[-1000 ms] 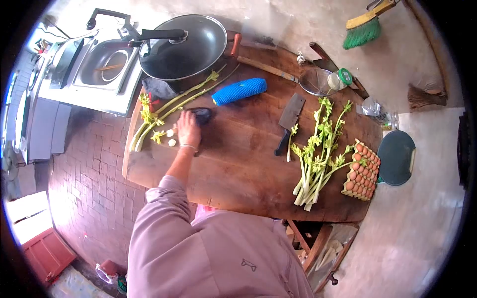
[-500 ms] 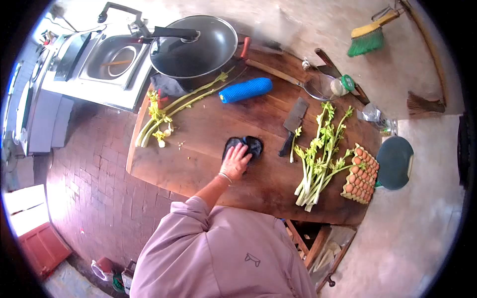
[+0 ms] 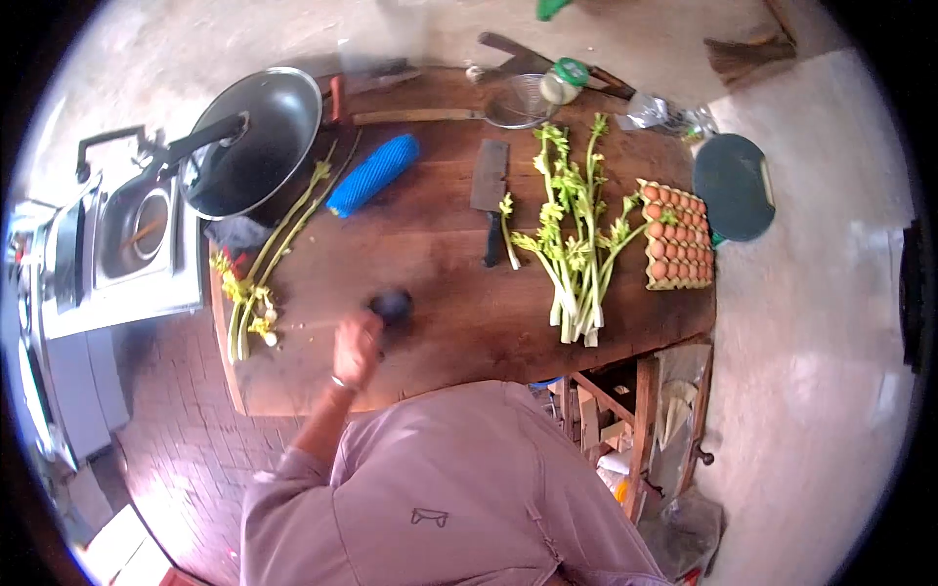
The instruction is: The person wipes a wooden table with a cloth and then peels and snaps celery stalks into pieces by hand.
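Observation:
My left hand (image 3: pixel 359 347) is low over the wooden table's front left part, blurred by motion. Its fingertips meet the edge of a dark, bunched cloth (image 3: pixel 391 308); how the fingers lie on it is smeared. To the left are celery stalks (image 3: pixel 256 278) with small pale pieces at their lower end. A blue net-covered roll (image 3: pixel 374 176) lies behind the cloth. Right of it rests a cleaver (image 3: pixel 490 176), its dark handle toward me, beside a small celery sprig (image 3: pixel 508 234). My right hand is not in view.
A black wok (image 3: pixel 256 142) stands at the back left, next to a sink (image 3: pixel 122 230). Farther right are a bunch of celery (image 3: pixel 576 244), a tray of eggs (image 3: pixel 676 244), a strainer (image 3: pixel 518 103), a green-lidded jar (image 3: pixel 562 83) and a dark round board (image 3: pixel 733 186).
My left hand and the dark cloth have moved from beside the left celery, rightward and toward the table's front edge. The small pieces near the celery have shifted. The camera view has turned.

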`<state>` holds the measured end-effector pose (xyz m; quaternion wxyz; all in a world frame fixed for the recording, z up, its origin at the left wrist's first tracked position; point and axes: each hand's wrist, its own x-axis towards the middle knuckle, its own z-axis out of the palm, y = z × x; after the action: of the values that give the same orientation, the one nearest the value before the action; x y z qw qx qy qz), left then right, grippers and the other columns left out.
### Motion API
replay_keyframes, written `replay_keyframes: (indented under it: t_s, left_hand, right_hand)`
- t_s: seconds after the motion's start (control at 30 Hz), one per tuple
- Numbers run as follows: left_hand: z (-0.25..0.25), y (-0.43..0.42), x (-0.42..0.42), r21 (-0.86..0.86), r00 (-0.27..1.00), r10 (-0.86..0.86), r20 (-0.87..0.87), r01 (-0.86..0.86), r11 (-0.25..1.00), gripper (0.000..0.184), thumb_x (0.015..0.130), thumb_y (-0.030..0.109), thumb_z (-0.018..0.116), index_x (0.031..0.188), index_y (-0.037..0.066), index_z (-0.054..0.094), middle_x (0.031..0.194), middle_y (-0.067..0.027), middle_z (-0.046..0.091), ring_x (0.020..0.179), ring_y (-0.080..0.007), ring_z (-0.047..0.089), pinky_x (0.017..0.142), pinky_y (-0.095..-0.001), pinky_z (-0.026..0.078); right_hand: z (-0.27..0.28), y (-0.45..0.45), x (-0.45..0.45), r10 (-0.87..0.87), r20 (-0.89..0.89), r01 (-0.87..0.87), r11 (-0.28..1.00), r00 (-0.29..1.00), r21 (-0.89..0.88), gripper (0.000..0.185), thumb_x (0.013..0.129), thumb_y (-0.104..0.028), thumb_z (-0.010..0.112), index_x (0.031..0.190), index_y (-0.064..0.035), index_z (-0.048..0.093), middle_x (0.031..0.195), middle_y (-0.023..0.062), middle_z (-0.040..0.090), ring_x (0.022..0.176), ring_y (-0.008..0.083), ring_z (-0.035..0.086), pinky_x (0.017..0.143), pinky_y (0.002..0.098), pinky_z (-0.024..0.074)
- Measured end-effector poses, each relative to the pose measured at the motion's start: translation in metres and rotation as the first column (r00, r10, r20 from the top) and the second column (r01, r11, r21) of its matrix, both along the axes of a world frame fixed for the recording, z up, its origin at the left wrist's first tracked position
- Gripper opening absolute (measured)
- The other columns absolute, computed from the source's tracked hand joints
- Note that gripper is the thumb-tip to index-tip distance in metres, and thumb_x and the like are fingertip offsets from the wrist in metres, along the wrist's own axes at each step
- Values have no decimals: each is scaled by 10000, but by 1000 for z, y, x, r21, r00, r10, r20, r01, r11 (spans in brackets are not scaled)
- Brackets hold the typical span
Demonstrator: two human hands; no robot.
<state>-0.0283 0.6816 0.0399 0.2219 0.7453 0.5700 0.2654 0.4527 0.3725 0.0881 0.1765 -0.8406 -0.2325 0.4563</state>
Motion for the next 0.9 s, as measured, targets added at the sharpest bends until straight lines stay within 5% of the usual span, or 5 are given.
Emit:
replay_keyframes:
  t_s: [0.13, 0.37, 0.47, 0.8, 0.9]
  left_hand:
    - [5, -30, -14, 43, 923, -134, -359, 160, 986, 257, 721, 57, 501, 965, 66, 582, 1033, -93, 513, 955, -273, 473, 791, -415, 398]
    - [101, 94, -36, 153, 963, -132, -237, 171, 973, 311, 640, -8, 510, 947, 1, 552, 950, -131, 522, 879, -325, 494, 770, -405, 423]
    - [121, 127, 10, 155, 934, -324, -153, 346, 925, 352, 622, -22, 541, 971, 24, 561, 1006, -131, 523, 960, -318, 488, 823, -401, 412]
    - [157, 167, 125, 441, 988, -58, -141, 115, 890, 582, 655, 72, 630, 1198, 56, 422, 1215, -163, 429, 1118, -322, 409, 935, -405, 329]
    - [35, 97, 136, -93, 971, -172, 166, 189, 978, 433, 739, 178, 598, 1126, 36, 465, 1087, -156, 524, 1005, -291, 498, 824, -371, 409]
  right_hand:
    - [-17, -12, -26, -9, -31, 10, 1000, 999, 16, 228, 829, -138, 509, 1011, -1, 530, 793, 41, 566, 743, 148, 539, 677, 281, 450]
    - [-50, 2, -44, -190, -434, 314, 920, 880, 234, 229, 829, -137, 509, 1012, -1, 530, 793, 43, 567, 744, 152, 540, 678, 284, 450]
    - [-61, 20, -26, 343, 138, -368, 896, 929, 250, 250, 816, -146, 523, 1023, -7, 528, 822, 110, 584, 772, 221, 562, 684, 320, 449]
    - [-15, 172, 26, 112, 197, -196, 855, 974, 481, 202, 788, -106, 568, 964, -8, 546, 804, 50, 587, 725, 121, 546, 653, 254, 446]
    - [-7, 210, 42, 36, 229, -166, 797, 973, 581, 193, 777, -93, 574, 951, -11, 552, 790, 55, 590, 701, 128, 552, 639, 258, 451]
